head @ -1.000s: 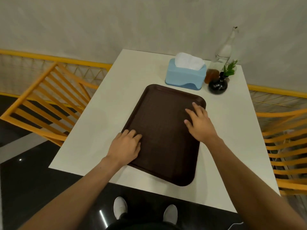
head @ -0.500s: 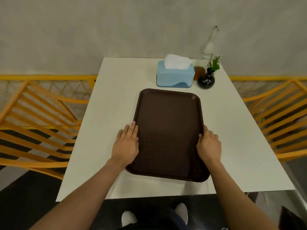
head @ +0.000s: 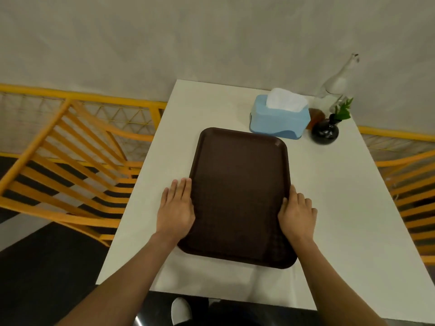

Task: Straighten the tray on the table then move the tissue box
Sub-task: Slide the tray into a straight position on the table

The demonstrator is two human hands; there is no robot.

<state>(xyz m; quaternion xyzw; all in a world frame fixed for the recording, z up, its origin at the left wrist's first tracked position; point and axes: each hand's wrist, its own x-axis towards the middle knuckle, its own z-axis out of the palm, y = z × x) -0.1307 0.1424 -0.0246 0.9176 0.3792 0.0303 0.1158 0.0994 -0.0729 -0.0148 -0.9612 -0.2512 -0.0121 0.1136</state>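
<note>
A dark brown tray (head: 240, 196) lies lengthwise on the white table (head: 341, 196), its long sides roughly parallel to the table's sides. My left hand (head: 176, 208) rests flat, palm down, against the tray's left rim. My right hand (head: 297, 212) holds the right rim, with the thumb on the tray and curled fingers on the table outside it. A light blue tissue box (head: 277, 121) with white tissue sticking out stands just beyond the tray's far right corner, untouched by either hand.
Right of the tissue box stand a black round vase (head: 326, 131) with a green sprig, a small brown object (head: 315, 115) and a clear glass bottle (head: 339, 83). Orange slatted chairs flank the table at left (head: 70, 172) and right (head: 414, 184). A wall is behind.
The tray has turned from a slant to nearly square with the table. My right hand slid from the tray's surface to its right rim. My left hand stays at the left rim.
</note>
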